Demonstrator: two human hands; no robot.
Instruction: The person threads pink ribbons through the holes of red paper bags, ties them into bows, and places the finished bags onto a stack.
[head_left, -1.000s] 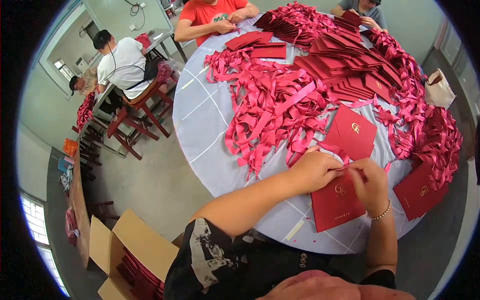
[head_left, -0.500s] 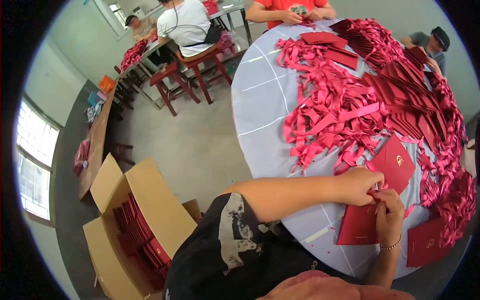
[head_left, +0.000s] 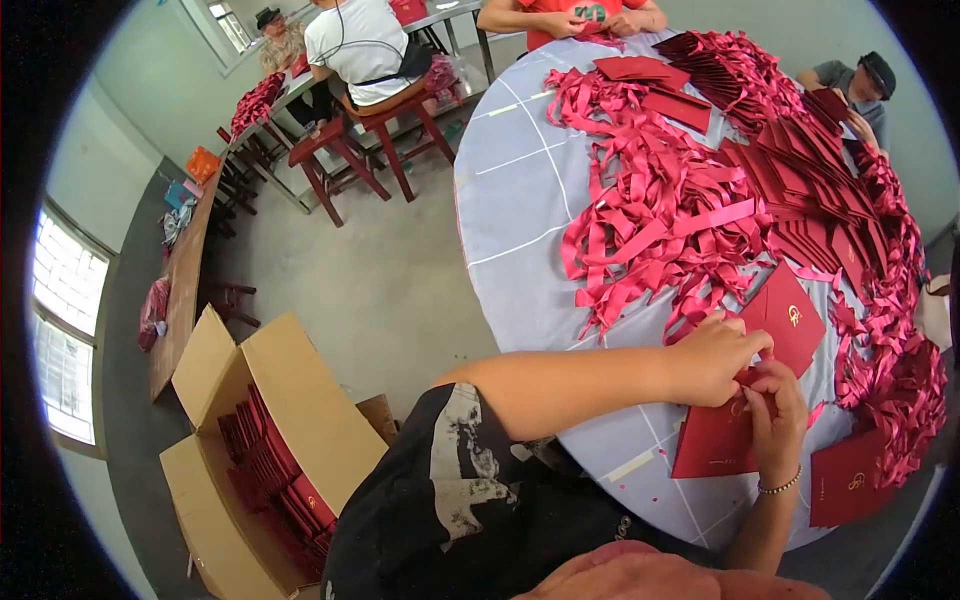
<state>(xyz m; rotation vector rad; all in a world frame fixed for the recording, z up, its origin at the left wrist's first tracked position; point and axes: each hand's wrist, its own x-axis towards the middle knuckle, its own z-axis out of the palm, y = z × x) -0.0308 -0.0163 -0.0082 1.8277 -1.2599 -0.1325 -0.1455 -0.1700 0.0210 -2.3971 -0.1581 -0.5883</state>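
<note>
A red envelope (head_left: 710,445) lies flat on the round table in front of me, its upper edge under my hands. My left hand (head_left: 718,362) reaches across from the left, fingers closed in a pinch at that edge. Close against it, my right hand (head_left: 778,405), with a bead bracelet at the wrist, pinches too. A narrow red ribbon seems to be between the fingertips, mostly hidden; a short ribbon end (head_left: 815,414) shows beside my right hand. Just beyond, another envelope (head_left: 793,318) with a gold logo lies angled. One more envelope (head_left: 850,482) is to the right.
Loose pink-red ribbons (head_left: 665,215) heap across the table's middle. Stacked envelopes (head_left: 815,180) and more ribbons (head_left: 915,300) line the right side. An opened cardboard box (head_left: 315,400) holding red envelopes stands at lower left. Other people work around this table and another behind.
The whole view has shifted slightly. My left fingers have lifted and moved a little apart from my right fingertips, while both hands stay at the envelope's upper edge.
</note>
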